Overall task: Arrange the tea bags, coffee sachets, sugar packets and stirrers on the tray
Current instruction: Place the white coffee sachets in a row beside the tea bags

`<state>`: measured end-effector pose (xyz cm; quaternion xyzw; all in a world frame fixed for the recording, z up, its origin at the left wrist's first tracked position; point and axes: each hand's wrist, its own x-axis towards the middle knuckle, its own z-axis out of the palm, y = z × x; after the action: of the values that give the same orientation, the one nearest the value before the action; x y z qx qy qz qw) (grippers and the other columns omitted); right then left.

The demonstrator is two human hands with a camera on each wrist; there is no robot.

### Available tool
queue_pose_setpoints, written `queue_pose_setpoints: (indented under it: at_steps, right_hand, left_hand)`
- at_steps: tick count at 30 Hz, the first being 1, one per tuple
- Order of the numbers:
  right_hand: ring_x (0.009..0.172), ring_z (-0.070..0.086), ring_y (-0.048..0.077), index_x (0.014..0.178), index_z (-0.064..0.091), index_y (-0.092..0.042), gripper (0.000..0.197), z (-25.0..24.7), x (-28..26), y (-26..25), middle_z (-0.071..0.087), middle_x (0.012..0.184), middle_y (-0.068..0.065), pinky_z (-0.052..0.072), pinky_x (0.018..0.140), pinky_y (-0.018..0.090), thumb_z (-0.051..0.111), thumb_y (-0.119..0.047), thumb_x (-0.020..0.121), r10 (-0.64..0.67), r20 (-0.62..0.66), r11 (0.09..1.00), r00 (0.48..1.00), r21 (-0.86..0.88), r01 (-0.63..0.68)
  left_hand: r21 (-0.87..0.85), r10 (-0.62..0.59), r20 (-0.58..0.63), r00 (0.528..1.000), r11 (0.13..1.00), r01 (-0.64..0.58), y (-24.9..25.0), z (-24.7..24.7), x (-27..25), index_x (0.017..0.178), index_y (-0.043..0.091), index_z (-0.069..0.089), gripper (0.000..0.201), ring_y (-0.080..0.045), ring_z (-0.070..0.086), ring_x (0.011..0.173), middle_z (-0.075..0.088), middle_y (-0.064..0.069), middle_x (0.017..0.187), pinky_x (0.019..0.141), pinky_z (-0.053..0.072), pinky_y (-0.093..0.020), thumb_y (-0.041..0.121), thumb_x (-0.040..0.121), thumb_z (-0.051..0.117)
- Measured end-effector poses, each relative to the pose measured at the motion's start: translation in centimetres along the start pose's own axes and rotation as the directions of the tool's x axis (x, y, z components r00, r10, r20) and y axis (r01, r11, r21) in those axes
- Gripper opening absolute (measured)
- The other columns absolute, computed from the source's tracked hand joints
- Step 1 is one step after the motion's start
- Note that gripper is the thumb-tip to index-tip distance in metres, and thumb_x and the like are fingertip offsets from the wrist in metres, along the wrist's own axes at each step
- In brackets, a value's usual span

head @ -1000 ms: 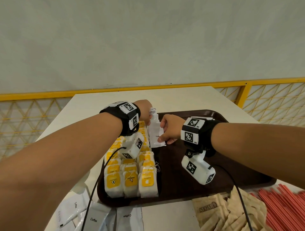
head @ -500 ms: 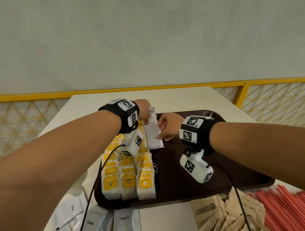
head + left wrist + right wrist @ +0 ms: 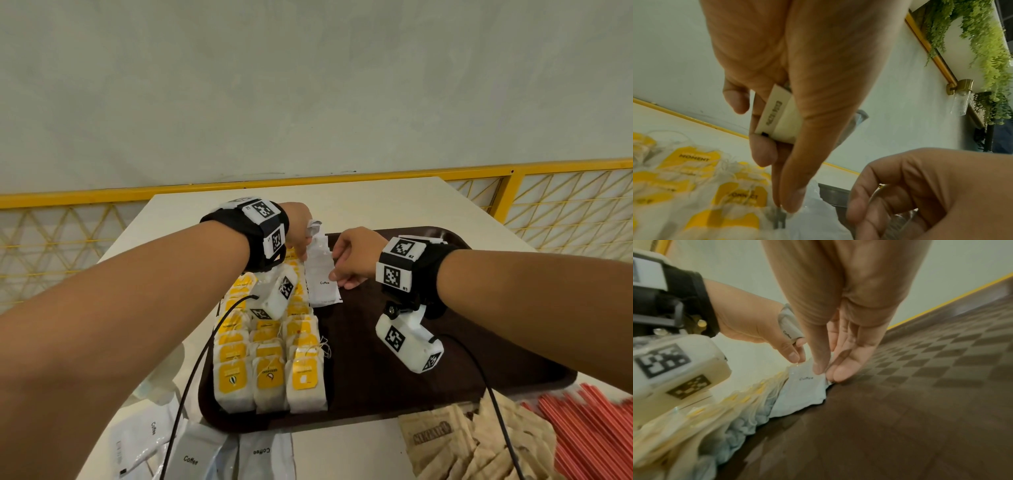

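Shifted slightly toward the far edge of the tray [image 3: 534, 383]: coffee sachet [image 3: 320, 274] pinched by right hand [image 3: 356, 255], left hand [image 3: 298, 226] gripping spare sachets [image 3: 777, 116], likely to slip onto the tea bags [image 3: 270, 370].

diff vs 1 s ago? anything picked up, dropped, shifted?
Little changed. Both hands still work the same coffee sachet lying on the tray beside the tea bags. The left hand keeps a spare sachet tucked in its curled fingers; the right hand keeps its fingertips on the sachet's edge. Nothing taken up or let go. Tea bag rows, loose sachets, sugar packets and stirrers unchanged.
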<state>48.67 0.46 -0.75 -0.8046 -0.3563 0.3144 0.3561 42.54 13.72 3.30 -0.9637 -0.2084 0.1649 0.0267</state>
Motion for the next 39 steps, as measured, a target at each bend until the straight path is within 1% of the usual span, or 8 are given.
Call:
queue_pose_setpoints:
  at_steps: [7,9,12,15,22,26,34,39]
  right_hand:
    - [0.051,0.059,0.015,0.081,0.055,-0.004,0.014,-0.7,0.2,-1.0,0.060,0.073,0.010,0.054,0.047,0.024,0.052,0.003,0.093,0.080,-0.009,0.997,0.997,-0.004,-0.080]
    - [0.063,0.063,0.018,0.087,0.061,0.000,0.012,-1.0,0.7,-1.3,0.061,0.080,0.011,0.057,0.056,0.026,0.051,0.002,0.094,0.082,-0.051,0.997,0.995,-0.008,-0.082]
    - [0.091,0.067,0.028,0.103,0.064,0.005,0.016,-0.9,1.1,-1.7,0.063,0.091,0.016,0.057,0.083,0.038,0.052,0.001,0.093,0.080,-0.072,0.997,0.994,0.009,-0.080]
    - [0.092,0.067,0.032,0.108,0.063,0.009,0.020,-0.7,1.6,-2.2,0.064,0.095,0.020,0.055,0.087,0.041,0.053,0.001,0.092,0.089,-0.080,0.996,0.993,0.018,-0.088]
    - [0.082,0.066,0.026,0.111,0.061,0.008,0.022,-0.9,2.9,-2.7,0.064,0.094,0.018,0.058,0.081,0.036,0.054,0.002,0.092,0.113,-0.098,0.993,0.989,0.044,-0.109]
    - [0.073,0.068,0.024,0.113,0.062,0.004,0.027,-1.2,3.6,-2.8,0.066,0.091,0.016,0.059,0.067,0.031,0.058,0.001,0.086,0.069,-0.105,0.997,0.992,-0.024,-0.072]
    - [0.071,0.060,0.017,0.118,0.058,0.000,0.030,-0.4,4.0,-2.8,0.059,0.099,0.013,0.050,0.051,0.022,0.055,0.000,0.088,0.050,-0.096,0.993,0.994,-0.102,-0.060]
    - [0.097,0.064,0.026,0.113,0.062,-0.005,0.028,-0.3,3.7,-2.6,0.062,0.106,0.011,0.056,0.085,0.038,0.054,-0.001,0.088,-0.018,-0.187,0.992,0.982,-0.126,-0.006]
  left_hand:
    - [-0.083,-0.080,-0.022,0.997,0.993,0.078,-1.0,-0.4,-0.2,0.104,0.001,0.067,0.026,-0.017,0.054,0.069,0.061,-0.003,0.079,0.068,0.042,-0.023,0.023,0.088,0.065]
    - [-0.153,-0.124,-0.029,0.992,0.981,0.118,-1.7,-0.6,-0.3,0.105,-0.004,0.066,0.028,-0.013,0.052,0.059,0.060,-0.003,0.073,0.061,0.043,-0.024,0.018,0.088,0.064]
    - [-0.209,-0.155,-0.027,0.987,0.967,0.147,-2.5,-0.8,-0.3,0.106,-0.008,0.064,0.027,-0.017,0.058,0.068,0.063,-0.006,0.080,0.059,0.045,-0.021,0.012,0.088,0.062]
    - [-0.219,-0.154,-0.037,0.987,0.965,0.142,-3.1,-0.9,-0.3,0.103,-0.009,0.065,0.025,-0.018,0.057,0.069,0.061,-0.005,0.073,0.059,0.045,-0.021,0.011,0.089,0.061]
    - [-0.202,-0.141,-0.064,0.988,0.971,0.125,-3.7,-0.3,0.0,0.075,0.005,0.060,0.015,-0.021,0.057,0.070,0.058,-0.003,0.066,0.078,0.052,-0.031,0.013,0.087,0.062]
    - [-0.207,-0.130,-0.068,0.989,0.972,0.113,-3.6,-0.2,-0.1,0.079,0.004,0.061,0.012,-0.020,0.055,0.067,0.058,-0.003,0.066,0.079,0.052,-0.031,0.012,0.087,0.062]
    - [-0.237,-0.128,-0.045,0.991,0.965,0.114,-3.4,0.0,-0.2,0.078,0.005,0.061,0.017,-0.013,0.050,0.055,0.057,-0.001,0.064,0.057,0.042,-0.022,0.016,0.091,0.059]
    - [-0.520,-0.152,-0.187,0.971,0.853,0.033,-3.0,0.0,-0.7,0.097,0.010,0.055,0.041,-0.015,0.059,0.072,0.068,-0.003,0.093,0.065,0.043,-0.028,0.047,0.099,0.035]
